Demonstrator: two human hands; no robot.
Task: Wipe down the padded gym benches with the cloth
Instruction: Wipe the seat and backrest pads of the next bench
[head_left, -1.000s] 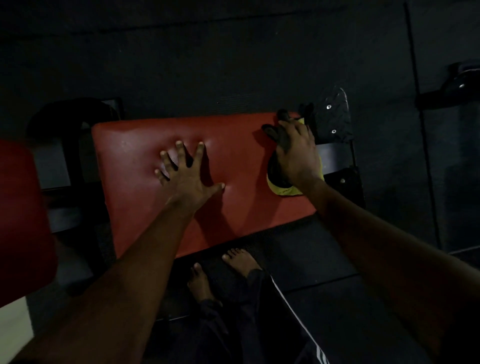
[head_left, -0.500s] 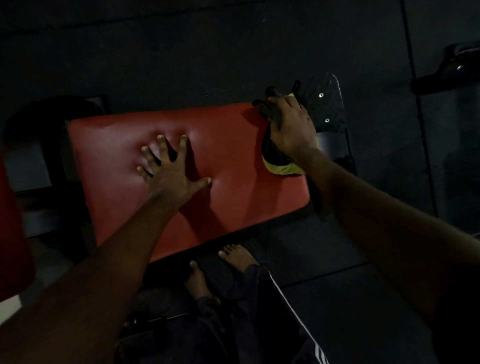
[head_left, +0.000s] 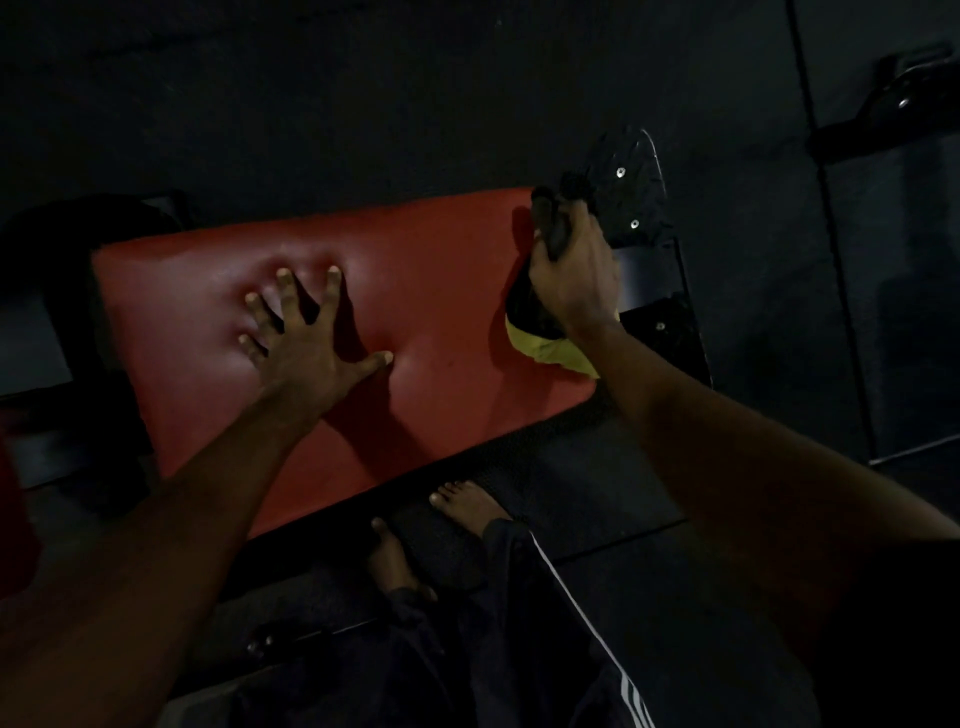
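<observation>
1. Padded bench (head_left: 447, 291): red upholstery, lying across the middle of the view, its long sides running left to right. We note a smooth, slightly shiny cover.

2. Left hand (head_left: 306, 338): we record it flat on the left half of the bench, fingers straight and spread wide, thumb pointing right. The fingertips press dents into the padding. It holds nothing.

3. Right hand (head_left: 571, 270): at the far right corner of the bench, fingers curled round the cloth and clamped on it.

4. Cloth (head_left: 545, 349): black on one part, yellow on another. We find it bunched under and inside the right hand, lying on the right end of the bench. The yellow part sticks out on the near side of the wrist, and a black fold pokes up past the knuckles.

5. Metal end plate (head_left: 639, 197): black, with bright bolt heads, just beyond the right end of the bench and behind the right hand.

6. Bare feet (head_left: 467, 506): two, on the floor at the near edge of the bench.

7. Trousers (head_left: 519, 649): dark, with white side stripes.

8. Floor (head_left: 363, 93): dark matting all round the bench.

9. Second red pad (head_left: 13, 525): a dim sliver at the left edge, mostly cut off.

10. Black fitting (head_left: 893, 104): far right, too dark for us to identify.
</observation>
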